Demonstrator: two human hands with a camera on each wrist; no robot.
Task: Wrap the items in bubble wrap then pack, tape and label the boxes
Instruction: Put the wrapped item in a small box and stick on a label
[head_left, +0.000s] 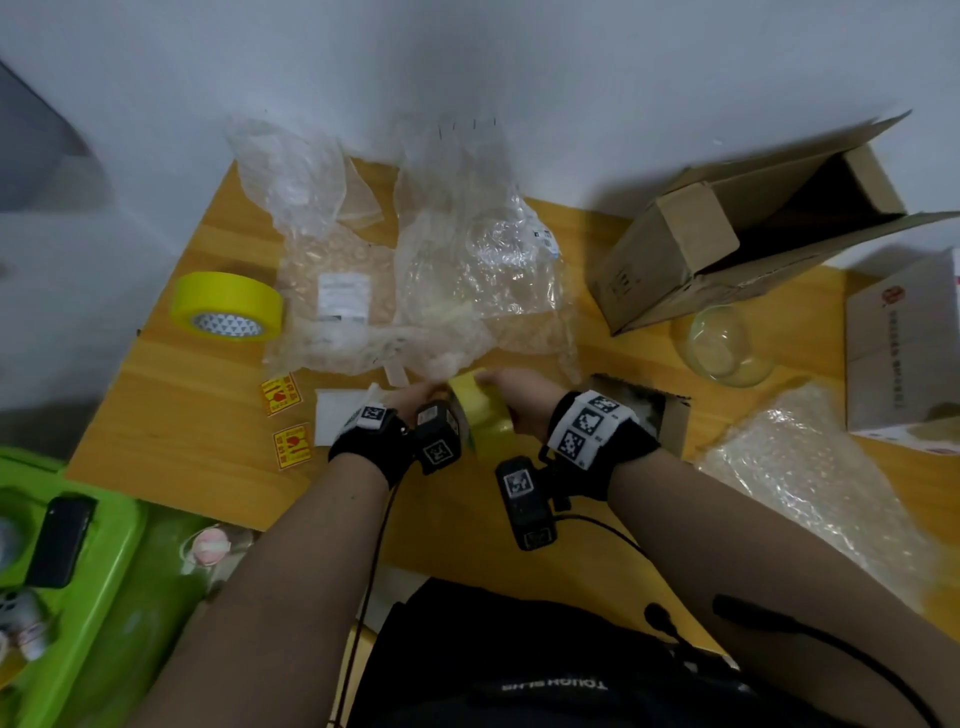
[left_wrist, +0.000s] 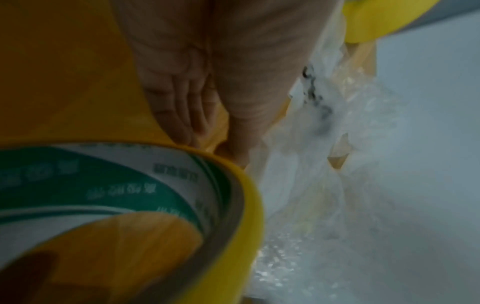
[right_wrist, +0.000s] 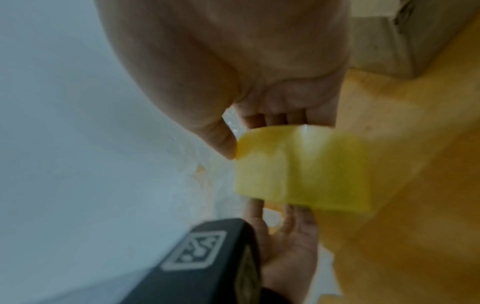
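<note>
A yellow tape roll (head_left: 480, 415) is held above the wooden table (head_left: 171, 415) between both hands. My left hand (head_left: 410, 400) grips it from the left; in the left wrist view its fingers (left_wrist: 182, 102) and thumb curl behind the roll's printed core (left_wrist: 155, 195). My right hand (head_left: 519, 395) holds the roll from the right, thumb and fingers pinching its yellow band (right_wrist: 301, 170). A small open cardboard box (head_left: 670, 415) with white padding inside sits just right of my right wrist. Crumpled bubble wrap (head_left: 467, 270) lies behind the hands.
A second yellow tape roll (head_left: 228, 306) lies at the left. Two fragile labels (head_left: 280, 395) lie near the left hand. A large open box (head_left: 727, 244), a glass bowl (head_left: 727, 345), more bubble wrap (head_left: 831, 493) and a white box (head_left: 904, 353) fill the right side. A green bin (head_left: 78, 571) stands at the left.
</note>
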